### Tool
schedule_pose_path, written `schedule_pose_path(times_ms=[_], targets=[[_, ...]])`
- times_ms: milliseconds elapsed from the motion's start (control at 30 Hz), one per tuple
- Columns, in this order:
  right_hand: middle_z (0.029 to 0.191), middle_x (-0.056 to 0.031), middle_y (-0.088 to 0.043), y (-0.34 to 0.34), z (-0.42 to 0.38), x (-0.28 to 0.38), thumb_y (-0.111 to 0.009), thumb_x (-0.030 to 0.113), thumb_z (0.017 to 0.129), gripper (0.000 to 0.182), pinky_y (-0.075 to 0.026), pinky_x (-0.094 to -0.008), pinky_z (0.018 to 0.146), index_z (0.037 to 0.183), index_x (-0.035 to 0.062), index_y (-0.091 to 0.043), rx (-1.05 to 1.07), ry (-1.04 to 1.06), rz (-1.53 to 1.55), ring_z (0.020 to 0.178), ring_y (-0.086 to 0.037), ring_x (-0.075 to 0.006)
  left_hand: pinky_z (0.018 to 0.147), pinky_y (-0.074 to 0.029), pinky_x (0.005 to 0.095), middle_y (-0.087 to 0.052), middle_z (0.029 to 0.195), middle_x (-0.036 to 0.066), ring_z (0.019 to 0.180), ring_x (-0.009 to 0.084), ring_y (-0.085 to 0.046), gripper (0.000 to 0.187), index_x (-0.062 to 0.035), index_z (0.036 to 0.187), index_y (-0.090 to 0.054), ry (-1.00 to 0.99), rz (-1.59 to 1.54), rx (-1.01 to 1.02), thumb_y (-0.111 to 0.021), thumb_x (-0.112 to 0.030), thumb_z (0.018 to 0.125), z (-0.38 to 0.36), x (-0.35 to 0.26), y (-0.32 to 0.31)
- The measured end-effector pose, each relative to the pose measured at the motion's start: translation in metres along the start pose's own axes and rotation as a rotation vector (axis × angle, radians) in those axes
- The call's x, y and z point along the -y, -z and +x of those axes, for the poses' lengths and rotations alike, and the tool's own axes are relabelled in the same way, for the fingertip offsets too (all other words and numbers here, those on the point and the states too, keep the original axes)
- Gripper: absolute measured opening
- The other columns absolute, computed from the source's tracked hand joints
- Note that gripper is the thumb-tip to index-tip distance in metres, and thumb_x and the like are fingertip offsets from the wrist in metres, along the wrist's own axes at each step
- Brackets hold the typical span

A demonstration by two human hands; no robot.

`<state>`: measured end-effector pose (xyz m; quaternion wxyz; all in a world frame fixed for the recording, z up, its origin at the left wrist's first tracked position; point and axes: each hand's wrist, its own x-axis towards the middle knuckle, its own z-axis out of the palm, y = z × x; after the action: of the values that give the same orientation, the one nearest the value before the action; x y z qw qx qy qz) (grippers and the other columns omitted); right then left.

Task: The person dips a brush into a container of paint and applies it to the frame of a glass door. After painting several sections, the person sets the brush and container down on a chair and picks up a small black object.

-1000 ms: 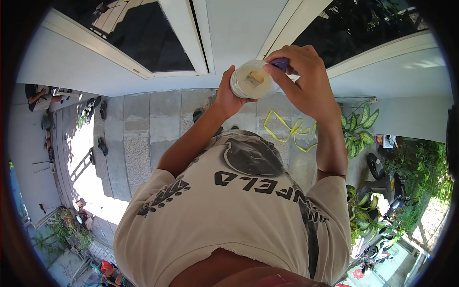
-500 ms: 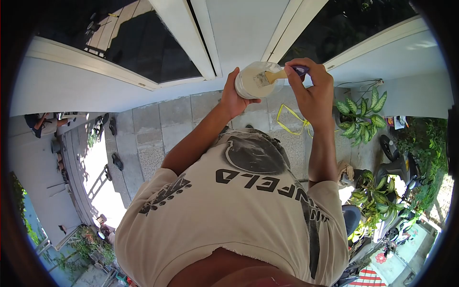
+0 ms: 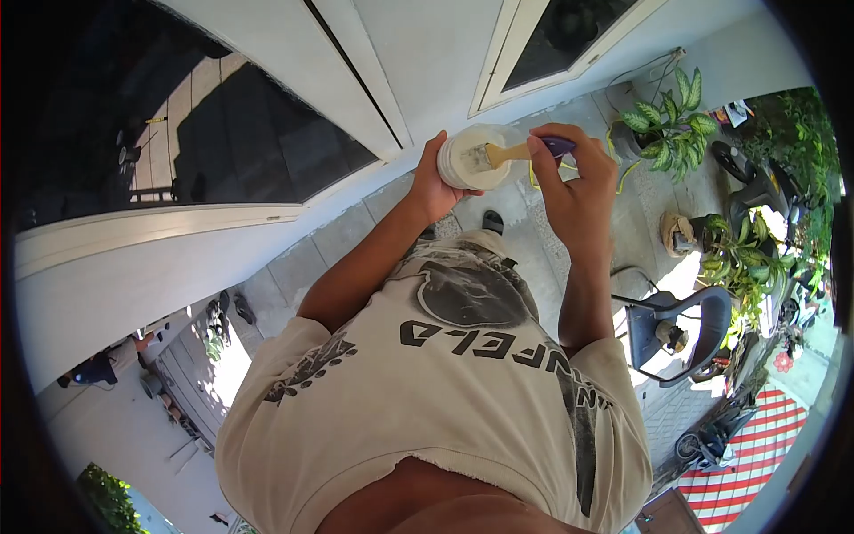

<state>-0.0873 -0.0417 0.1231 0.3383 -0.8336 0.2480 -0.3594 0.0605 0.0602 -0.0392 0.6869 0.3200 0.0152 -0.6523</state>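
Observation:
My left hand [image 3: 436,185] is wrapped round a pale, clear-walled tub [image 3: 452,162] at the top centre, tilted so its mouth shows. Inside is whitish material. My right hand [image 3: 576,182] grips the purple handle [image 3: 559,146] of a paintbrush [image 3: 509,154] from the right side. The brush lies nearly level across the tub's rim, its bristles [image 3: 478,158] inside the mouth, at or near the whitish material. A sandalled foot [image 3: 493,222] shows on the paving below the tub.
White-framed dark windows [image 3: 267,116] and a pale wall [image 3: 418,62] stand ahead. At right are a potted plant [image 3: 665,120], a black chair [image 3: 712,334], a motorbike [image 3: 743,187] and a yellow strap [image 3: 624,178]. Another person [image 3: 93,369] is at far left.
The view has turned and shifted, bringing the chair and my sandalled foot into sight. Both hands keep their holds on tub and brush; the bristles appear slightly further left inside the tub.

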Motion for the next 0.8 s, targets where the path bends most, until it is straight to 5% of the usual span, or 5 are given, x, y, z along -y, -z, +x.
schedule_pose_path(times_ms=[367, 800], targets=[[0.074, -0.0037, -0.066, -0.006, -0.074, 0.023, -0.071, 0.009, 0.085, 0.007, -0.041, -0.03, 0.069, 0.091, 0.0046, -0.069, -0.266, -0.183, -0.153, 0.066, -0.056, -0.0158, 0.069, -0.055, 0.0377, -0.066, 0.115, 0.008, 0.098, 0.0214, -0.066, 0.065, -0.0123, 0.128, -0.057, 0.18, 0.149, 0.186, -0.03, -0.062, 0.096, -0.017, 0.023, 0.014], [0.077, -0.0066, -0.067, 0.0, -0.165, 0.037, -0.066, 0.011, 0.091, 0.011, -0.043, -0.0273, 0.064, 0.097, 0.002, -0.069, -0.408, -0.38, -0.089, 0.069, -0.061, -0.0132, 0.07, -0.055, 0.0401, -0.066, 0.115, 0.008, 0.098, 0.0213, -0.065, 0.063, -0.0131, 0.127, -0.057, 0.326, 0.21, 0.207, -0.033, -0.062, 0.095, -0.057, 0.07, 0.04]])
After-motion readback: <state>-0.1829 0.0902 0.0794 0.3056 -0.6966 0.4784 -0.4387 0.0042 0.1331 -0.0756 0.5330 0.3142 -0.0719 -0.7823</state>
